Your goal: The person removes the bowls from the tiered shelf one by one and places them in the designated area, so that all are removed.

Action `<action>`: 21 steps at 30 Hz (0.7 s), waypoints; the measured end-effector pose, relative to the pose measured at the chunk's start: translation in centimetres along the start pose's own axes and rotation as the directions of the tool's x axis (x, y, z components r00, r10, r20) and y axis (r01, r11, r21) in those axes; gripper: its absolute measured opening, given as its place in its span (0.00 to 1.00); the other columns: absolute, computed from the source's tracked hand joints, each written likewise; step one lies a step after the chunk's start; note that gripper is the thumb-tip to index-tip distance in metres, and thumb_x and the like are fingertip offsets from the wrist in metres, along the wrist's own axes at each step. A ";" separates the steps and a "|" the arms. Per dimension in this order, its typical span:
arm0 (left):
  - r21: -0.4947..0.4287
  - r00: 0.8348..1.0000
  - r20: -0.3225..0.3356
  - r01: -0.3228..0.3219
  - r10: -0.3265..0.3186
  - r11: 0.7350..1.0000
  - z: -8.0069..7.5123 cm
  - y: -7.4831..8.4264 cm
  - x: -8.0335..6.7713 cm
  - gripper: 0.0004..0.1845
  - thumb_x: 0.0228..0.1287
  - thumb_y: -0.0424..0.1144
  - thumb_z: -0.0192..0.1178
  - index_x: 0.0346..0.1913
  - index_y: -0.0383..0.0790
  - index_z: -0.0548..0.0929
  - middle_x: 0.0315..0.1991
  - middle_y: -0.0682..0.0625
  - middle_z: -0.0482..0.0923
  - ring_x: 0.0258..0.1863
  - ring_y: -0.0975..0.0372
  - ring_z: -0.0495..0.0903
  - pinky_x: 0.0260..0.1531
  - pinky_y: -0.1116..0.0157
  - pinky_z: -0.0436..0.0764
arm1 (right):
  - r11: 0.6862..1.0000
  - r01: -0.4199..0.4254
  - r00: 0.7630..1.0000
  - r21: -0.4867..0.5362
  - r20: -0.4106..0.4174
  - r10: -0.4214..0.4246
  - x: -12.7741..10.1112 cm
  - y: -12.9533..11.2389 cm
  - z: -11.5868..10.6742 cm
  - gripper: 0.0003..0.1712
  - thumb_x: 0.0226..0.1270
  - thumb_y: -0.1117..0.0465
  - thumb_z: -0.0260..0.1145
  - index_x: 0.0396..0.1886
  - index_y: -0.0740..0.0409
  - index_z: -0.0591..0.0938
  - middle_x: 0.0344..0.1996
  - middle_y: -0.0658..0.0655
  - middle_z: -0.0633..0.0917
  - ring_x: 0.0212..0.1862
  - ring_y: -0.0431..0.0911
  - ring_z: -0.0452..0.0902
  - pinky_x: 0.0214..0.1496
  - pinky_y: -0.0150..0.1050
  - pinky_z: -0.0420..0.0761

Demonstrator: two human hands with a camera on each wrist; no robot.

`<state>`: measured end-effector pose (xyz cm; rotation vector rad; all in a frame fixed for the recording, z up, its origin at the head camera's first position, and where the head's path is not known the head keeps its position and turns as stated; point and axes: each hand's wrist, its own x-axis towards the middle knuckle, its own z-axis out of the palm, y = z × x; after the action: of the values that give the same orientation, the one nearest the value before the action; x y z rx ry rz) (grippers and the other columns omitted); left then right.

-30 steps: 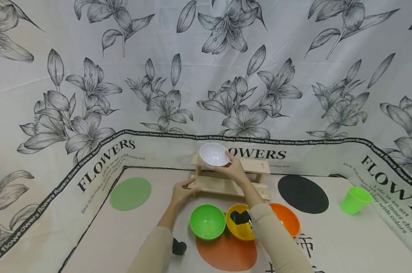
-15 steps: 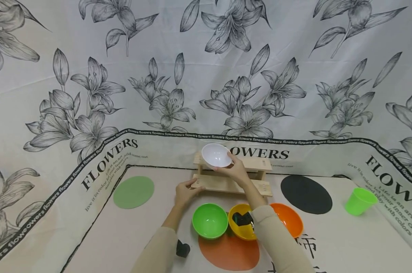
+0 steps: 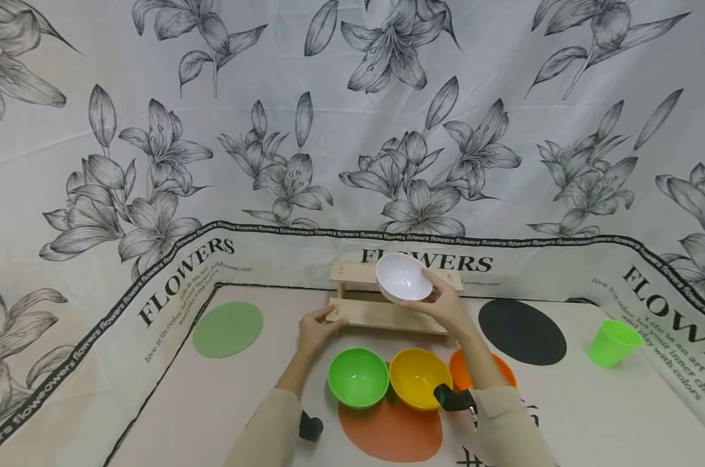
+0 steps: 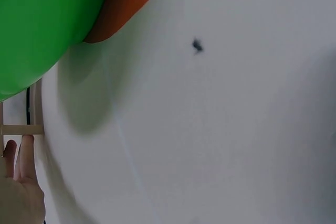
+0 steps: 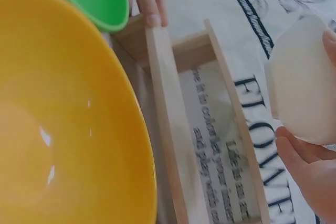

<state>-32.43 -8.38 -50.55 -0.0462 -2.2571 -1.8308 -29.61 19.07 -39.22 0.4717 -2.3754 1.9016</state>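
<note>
In the head view, my right hand [image 3: 447, 307] grips a small white bowl [image 3: 403, 277] by its right side, tilted with its inside toward me. The bowl is held up in front of a two-tier wooden shelf [image 3: 381, 314]. My left hand [image 3: 317, 329] holds the left end of the lower tier between thumb and fingers. The right wrist view shows the outside of the white bowl [image 5: 303, 82] with fingers at its rim and base. Nearer me on the table stand a green bowl [image 3: 358, 378], a yellow bowl [image 3: 419, 376] and an orange bowl [image 3: 462, 368], partly behind my right forearm.
An orange-brown round patch [image 3: 392, 441] lies under the front of the bowls. A green round patch [image 3: 227, 329] is at the left, a black one [image 3: 523, 332] at the right. A bright green cup [image 3: 613, 342] stands far right. A flower-printed cloth [image 3: 288, 188] hangs behind the shelf.
My right hand has carried the white bowl to the right along the shelf, uncovering the upper tier's left end and more of the yellow bowl. My left hand stays on the shelf.
</note>
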 end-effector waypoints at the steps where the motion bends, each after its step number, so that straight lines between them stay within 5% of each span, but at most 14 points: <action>1: -0.001 1.000 0.002 0.008 -0.008 1.000 0.0 0.0 0.0 0.30 0.43 0.41 0.76 0.51 0.32 0.81 0.53 0.34 0.77 0.54 0.48 0.77 0.50 0.60 0.80 | 1.000 -0.005 1.000 -0.015 -0.003 0.005 -0.7 -0.1 -0.7 0.52 0.53 0.68 0.72 0.72 0.68 0.52 0.69 0.72 0.58 0.61 0.65 0.67 0.49 0.23 0.77; 7: -0.014 1.000 0.002 0.023 -0.023 1.000 0.1 -0.1 0.1 0.30 0.43 0.42 0.76 0.51 0.34 0.82 0.54 0.35 0.77 0.57 0.49 0.75 0.54 0.60 0.78 | 0.980 -0.079 0.996 -0.183 -0.047 0.072 -5.5 -0.1 -5.0 0.52 0.56 0.60 0.72 0.73 0.64 0.51 0.69 0.72 0.58 0.62 0.65 0.66 0.53 0.30 0.78; 12: -0.032 0.999 0.002 0.033 -0.033 0.999 0.2 -0.1 0.1 0.30 0.43 0.42 0.76 0.51 0.34 0.81 0.54 0.36 0.77 0.56 0.50 0.76 0.52 0.61 0.79 | 0.963 -0.116 0.990 -0.245 -0.104 0.093 -9.2 0.3 -7.9 0.52 0.57 0.58 0.71 0.73 0.65 0.50 0.69 0.73 0.58 0.61 0.63 0.67 0.50 0.24 0.77; 16: -0.032 0.999 0.005 0.041 -0.041 0.999 0.2 -0.1 0.0 0.30 0.43 0.42 0.76 0.52 0.34 0.81 0.55 0.36 0.76 0.57 0.49 0.75 0.54 0.61 0.78 | 0.969 -0.120 0.988 -0.217 -0.124 0.095 -11.8 1.0 -9.7 0.52 0.58 0.63 0.70 0.73 0.69 0.48 0.67 0.77 0.57 0.54 0.38 0.74 0.46 0.19 0.77; 19: -0.029 0.999 -0.001 0.040 -0.040 0.999 0.2 -0.1 -0.1 0.30 0.42 0.42 0.76 0.51 0.34 0.81 0.55 0.36 0.76 0.58 0.49 0.75 0.54 0.60 0.77 | 0.971 -0.132 0.985 -0.201 -0.139 0.105 -13.4 1.7 -10.7 0.52 0.58 0.65 0.69 0.72 0.70 0.46 0.66 0.79 0.55 0.47 0.20 0.68 0.45 0.17 0.76; 21: -0.029 0.999 -0.005 0.037 -0.038 0.999 0.1 0.0 -0.2 0.30 0.42 0.43 0.76 0.51 0.34 0.81 0.55 0.36 0.76 0.57 0.49 0.75 0.53 0.60 0.78 | 0.966 -0.162 0.979 -0.202 -0.156 0.132 -14.3 2.1 -11.2 0.52 0.58 0.65 0.69 0.72 0.70 0.46 0.67 0.79 0.54 0.46 0.16 0.65 0.45 0.16 0.75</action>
<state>-32.26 -8.23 -50.62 -0.0039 -2.2430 -1.8800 -18.15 33.09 -41.93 0.1426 -2.5422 1.6413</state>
